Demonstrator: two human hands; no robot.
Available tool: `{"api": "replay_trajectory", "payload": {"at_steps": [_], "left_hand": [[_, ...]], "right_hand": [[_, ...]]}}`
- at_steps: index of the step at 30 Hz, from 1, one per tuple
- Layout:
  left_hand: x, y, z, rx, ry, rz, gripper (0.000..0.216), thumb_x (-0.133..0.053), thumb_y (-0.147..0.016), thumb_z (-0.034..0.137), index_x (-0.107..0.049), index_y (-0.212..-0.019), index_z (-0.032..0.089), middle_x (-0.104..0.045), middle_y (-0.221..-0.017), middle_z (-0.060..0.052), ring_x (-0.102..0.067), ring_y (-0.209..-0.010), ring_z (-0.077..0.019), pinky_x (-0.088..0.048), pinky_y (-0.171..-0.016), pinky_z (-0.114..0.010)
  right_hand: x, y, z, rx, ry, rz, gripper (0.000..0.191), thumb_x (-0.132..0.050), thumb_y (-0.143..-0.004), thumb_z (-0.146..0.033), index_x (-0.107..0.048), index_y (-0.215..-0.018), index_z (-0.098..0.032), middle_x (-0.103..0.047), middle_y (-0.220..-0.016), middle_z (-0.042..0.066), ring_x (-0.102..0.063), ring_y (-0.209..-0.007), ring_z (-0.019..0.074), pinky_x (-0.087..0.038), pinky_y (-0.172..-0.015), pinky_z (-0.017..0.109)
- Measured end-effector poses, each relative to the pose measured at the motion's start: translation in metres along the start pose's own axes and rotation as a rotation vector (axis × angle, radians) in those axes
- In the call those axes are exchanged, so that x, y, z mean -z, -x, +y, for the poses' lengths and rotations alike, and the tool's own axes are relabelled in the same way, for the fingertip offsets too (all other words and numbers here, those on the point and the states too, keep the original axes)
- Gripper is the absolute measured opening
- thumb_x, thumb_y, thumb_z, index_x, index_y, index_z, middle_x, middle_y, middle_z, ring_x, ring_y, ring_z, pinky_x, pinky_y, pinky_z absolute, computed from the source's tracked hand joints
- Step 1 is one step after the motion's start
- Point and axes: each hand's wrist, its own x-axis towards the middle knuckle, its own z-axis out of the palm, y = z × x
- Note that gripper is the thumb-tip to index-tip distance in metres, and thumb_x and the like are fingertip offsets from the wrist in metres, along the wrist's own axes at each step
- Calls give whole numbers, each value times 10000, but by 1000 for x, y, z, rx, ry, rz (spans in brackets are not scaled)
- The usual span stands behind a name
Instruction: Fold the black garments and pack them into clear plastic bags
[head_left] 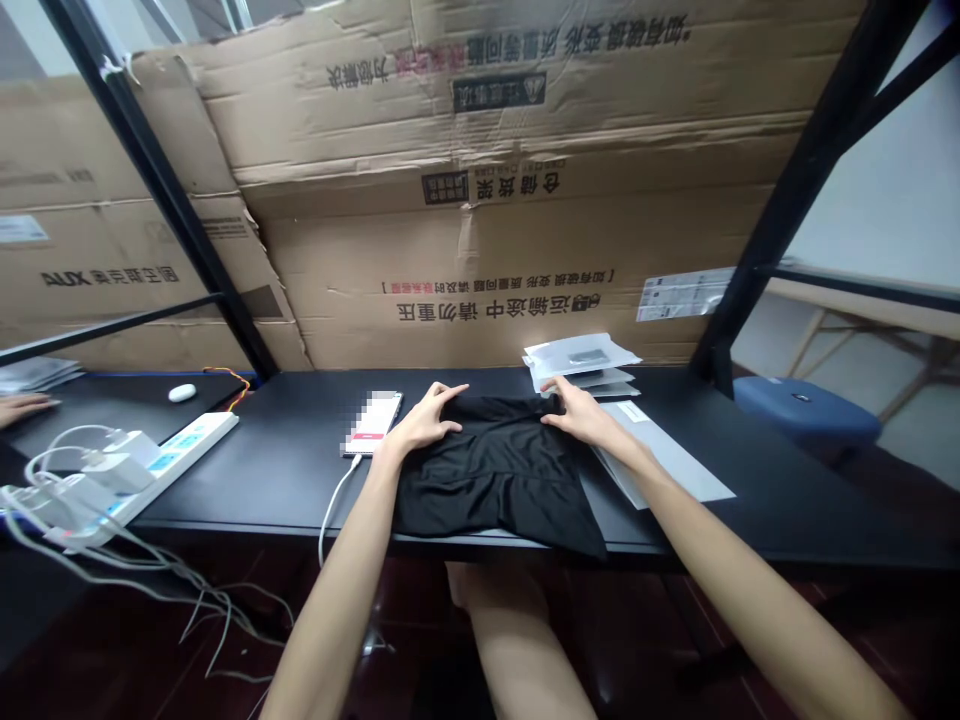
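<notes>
A piece of black cloth (495,470), creased and spread roughly flat, lies in front of me with its lower edge hanging over the table's front edge. Whether it is a garment I cannot tell. My left hand (425,420) is at its top left corner, index finger stretched out and thumb apart from it. At the top right corner is my right hand (581,415), with thumb and index finger spread around the cloth's edge. Just right of the cloth, partly under my right forearm, lies a flat grey-white packet (675,455). Behind it sits a stack of pale plastic packets (581,358).
A phone (377,418) on a white charging cable lies left of the cloth. Farther left are a power strip (180,460) with several chargers and a white oval object (181,393). Cardboard (480,230) walls the table's back. Another person's hand (26,405) shows at far left.
</notes>
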Motion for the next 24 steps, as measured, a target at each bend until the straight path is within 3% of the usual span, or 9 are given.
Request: {"api": "replay_trajectory", "payload": {"at_steps": [3,8,12,16,21,24], "left_hand": [[0,-1,1,-35,5,32,820,-789,-811,154,-543,-1575,324,-551,-1189,-44,-606,-1105,-230,-518,-1106,-428],[3,-1,9,-85,-58,34,523,-647,-874,104,-746,-1352,291,-613,-1055,-34,-638,-974,-191,-542,-989,-344],[6,1,17,-94,-74,71,423,-644,-889,161,-790,-1268,280,-652,-1079,-41,-669,-1003,-202,-541,-1000,-346],[10,5,25,-78,-57,72,404,-623,-869,147,-807,-1208,269,-657,-1073,-37,-674,-1018,-201,-540,-1011,-343],[14,7,34,-83,-58,67,471,-547,-773,55,-814,-1125,218,-647,-1047,-47,-648,-1008,-205,-515,-1024,-356],[16,7,40,-93,-83,32,476,-522,-733,59,-811,-1065,241,-628,-962,-31,-616,-993,-220,-508,-1035,-385]], "right_hand": [[4,-2,0,50,-29,0,339,-706,-763,-273,-647,-1096,-244,-678,-859,17,-615,-796,247,-472,-798,358],[12,0,-3,121,-34,15,231,-651,-771,-237,-665,-1001,-234,-729,-1004,67,-646,-874,259,-495,-896,409],[22,7,-9,209,-148,-50,209,-679,-866,-377,-664,-1020,-237,-737,-1108,83,-664,-1041,289,-492,-990,433],[30,10,-16,222,-235,-117,209,-663,-902,-447,-650,-942,-242,-723,-999,59,-654,-983,269,-504,-961,412],[39,14,-20,230,-268,-227,104,-633,-848,-283,-665,-934,-235,-711,-996,49,-640,-986,255,-485,-980,406],[43,17,-26,243,-281,-300,156,-597,-773,-183,-645,-912,-235,-702,-985,40,-619,-958,240,-483,-946,387]]}}
